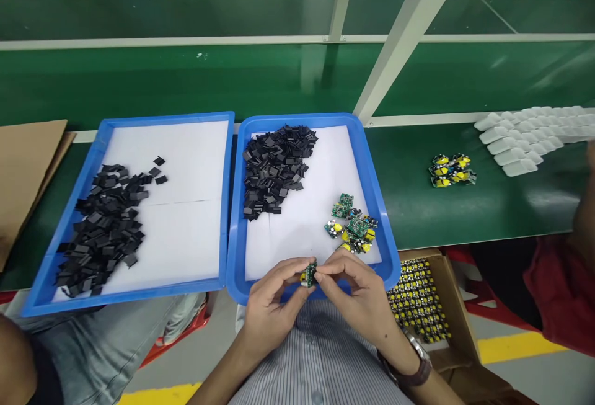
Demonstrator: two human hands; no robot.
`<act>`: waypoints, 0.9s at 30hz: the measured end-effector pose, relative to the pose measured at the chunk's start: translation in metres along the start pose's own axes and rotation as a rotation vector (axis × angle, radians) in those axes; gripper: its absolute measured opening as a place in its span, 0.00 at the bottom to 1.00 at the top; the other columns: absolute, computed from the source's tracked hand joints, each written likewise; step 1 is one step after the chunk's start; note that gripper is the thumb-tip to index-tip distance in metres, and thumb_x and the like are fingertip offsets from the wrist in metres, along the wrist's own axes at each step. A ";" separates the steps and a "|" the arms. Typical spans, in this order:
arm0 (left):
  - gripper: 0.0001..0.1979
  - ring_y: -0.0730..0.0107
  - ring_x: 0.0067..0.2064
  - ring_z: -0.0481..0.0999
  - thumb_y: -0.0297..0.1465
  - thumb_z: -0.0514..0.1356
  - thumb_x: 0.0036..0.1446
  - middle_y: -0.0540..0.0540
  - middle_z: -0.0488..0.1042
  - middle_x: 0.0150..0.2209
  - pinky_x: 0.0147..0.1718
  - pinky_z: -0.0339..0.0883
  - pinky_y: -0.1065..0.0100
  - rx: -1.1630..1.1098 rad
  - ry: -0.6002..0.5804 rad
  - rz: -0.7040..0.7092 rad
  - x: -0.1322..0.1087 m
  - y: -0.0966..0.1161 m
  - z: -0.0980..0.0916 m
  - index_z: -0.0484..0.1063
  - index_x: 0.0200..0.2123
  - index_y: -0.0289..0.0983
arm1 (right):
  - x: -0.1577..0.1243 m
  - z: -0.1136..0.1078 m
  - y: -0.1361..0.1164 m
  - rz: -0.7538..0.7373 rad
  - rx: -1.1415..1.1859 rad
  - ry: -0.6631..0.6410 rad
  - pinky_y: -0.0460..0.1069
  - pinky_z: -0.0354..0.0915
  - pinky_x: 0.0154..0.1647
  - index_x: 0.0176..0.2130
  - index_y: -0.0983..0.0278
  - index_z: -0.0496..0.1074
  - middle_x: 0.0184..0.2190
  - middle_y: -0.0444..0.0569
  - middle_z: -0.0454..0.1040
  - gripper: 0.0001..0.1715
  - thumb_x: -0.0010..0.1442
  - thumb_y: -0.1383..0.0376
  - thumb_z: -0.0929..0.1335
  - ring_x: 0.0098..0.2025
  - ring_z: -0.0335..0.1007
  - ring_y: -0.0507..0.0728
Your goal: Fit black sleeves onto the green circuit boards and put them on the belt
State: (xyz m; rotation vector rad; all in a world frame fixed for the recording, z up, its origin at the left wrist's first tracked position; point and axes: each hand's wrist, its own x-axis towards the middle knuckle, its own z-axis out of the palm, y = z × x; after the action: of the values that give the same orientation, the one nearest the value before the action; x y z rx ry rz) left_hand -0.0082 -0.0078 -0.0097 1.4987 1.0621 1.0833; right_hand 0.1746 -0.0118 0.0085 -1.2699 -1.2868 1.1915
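A small green circuit board [311, 273] with a yellow component is held between my two hands, just over the near edge of the right blue tray [390, 250]. My left hand [274, 299] pinches it from the left with thumb and forefinger. From the other side, the closed fingertips of my right hand [356, 290] grip the board's right edge; whether a small black piece is also in them I cannot tell. Just beyond lie several loose circuit boards [357, 226] in a cluster. A heap of thin black pieces [279, 166] fills the tray's far left part.
Another blue tray [227, 206] with black pieces [109, 225] stands at left. Boards [450, 170] and white plastic housings [515, 144] sit on the green bench at right. Below is a carton [458, 312] of boards. A slanted post [409, 26] rises behind. People sit on both sides.
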 end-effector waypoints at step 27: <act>0.25 0.58 0.55 0.77 0.18 0.62 0.63 0.39 0.78 0.53 0.53 0.77 0.56 0.167 -0.015 0.142 0.004 0.017 0.005 0.73 0.62 0.40 | 0.000 -0.015 0.009 0.401 0.534 -0.131 0.49 0.79 0.35 0.45 0.62 0.81 0.29 0.45 0.82 0.13 0.61 0.62 0.79 0.30 0.81 0.54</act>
State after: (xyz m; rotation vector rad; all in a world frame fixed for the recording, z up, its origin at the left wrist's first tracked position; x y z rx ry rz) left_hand -0.0004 -0.0075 0.0067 1.7348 1.0709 1.1008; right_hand 0.1904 -0.0111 0.0011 -1.0823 -0.7311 1.7846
